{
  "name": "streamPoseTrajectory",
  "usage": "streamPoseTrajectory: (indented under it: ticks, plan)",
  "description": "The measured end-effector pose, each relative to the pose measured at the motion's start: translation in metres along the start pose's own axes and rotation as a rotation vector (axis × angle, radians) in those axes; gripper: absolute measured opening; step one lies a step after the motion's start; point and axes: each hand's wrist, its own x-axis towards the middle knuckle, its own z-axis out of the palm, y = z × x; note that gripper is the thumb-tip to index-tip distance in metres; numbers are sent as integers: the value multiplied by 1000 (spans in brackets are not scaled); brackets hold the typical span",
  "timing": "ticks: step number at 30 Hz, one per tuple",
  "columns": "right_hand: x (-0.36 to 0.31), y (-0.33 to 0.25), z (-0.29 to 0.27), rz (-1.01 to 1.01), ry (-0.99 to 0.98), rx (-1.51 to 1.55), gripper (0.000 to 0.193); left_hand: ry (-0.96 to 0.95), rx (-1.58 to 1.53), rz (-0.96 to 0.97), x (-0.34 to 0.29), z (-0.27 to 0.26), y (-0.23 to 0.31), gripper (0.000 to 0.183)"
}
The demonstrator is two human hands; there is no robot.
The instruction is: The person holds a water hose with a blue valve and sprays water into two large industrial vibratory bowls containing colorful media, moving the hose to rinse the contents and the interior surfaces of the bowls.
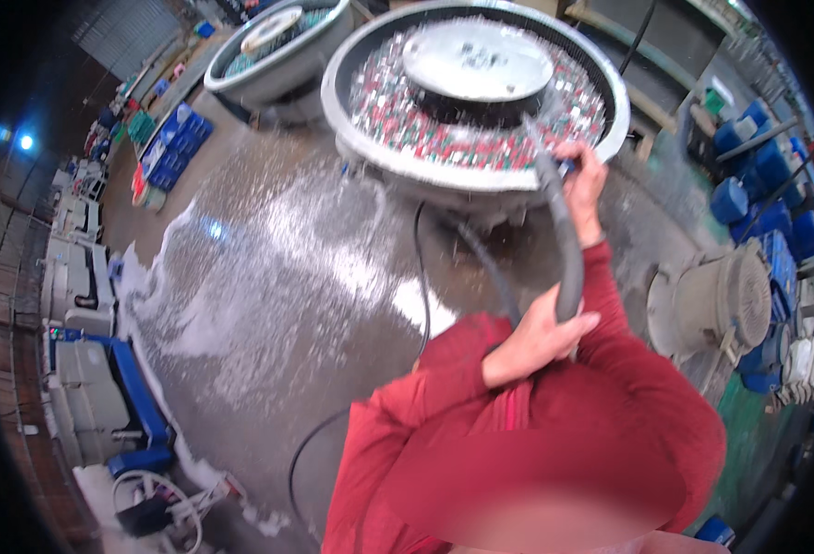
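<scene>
I'm gripping the grey hose (564, 249) w/ both hands: left hand (531, 342) wrapping it low near my chest, right hand (584, 180) clamping it up by the nozzle. Water's spraying into the big round tub (370, 138) full of red, green & white bits (397, 115). Looks mid-rinse; foam (231, 277) is spreading over the wet floor (268, 369), so more's left. Blue crates (178, 138) are stacking far left, blue drums (767, 185) right.
</scene>
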Motion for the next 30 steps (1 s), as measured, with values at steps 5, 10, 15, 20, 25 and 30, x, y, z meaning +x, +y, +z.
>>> streamPoseTrajectory:
  ticks: [5,10,15,20,25,30]
  plan:
    - [-2,-29,-15,-46,62,-93,37,-84,-85,-79,-2,3,-4,24]
    - [1,-25,-32,-79,84,-209,38,-102,-50,-105,2,8,-10,24]
    - [1,-39,-39,-86,72,-108,39,-130,71,-79,5,15,-17,23]
    - [7,-62,-44,-188,38,-28,37,-173,92,-117,5,26,-21,27]
    - [13,-68,-50,-203,3,-37,37,-135,98,-132,8,42,-24,29]
    - [14,-63,-46,-153,-54,-38,38,-42,190,-54,13,50,-35,25]
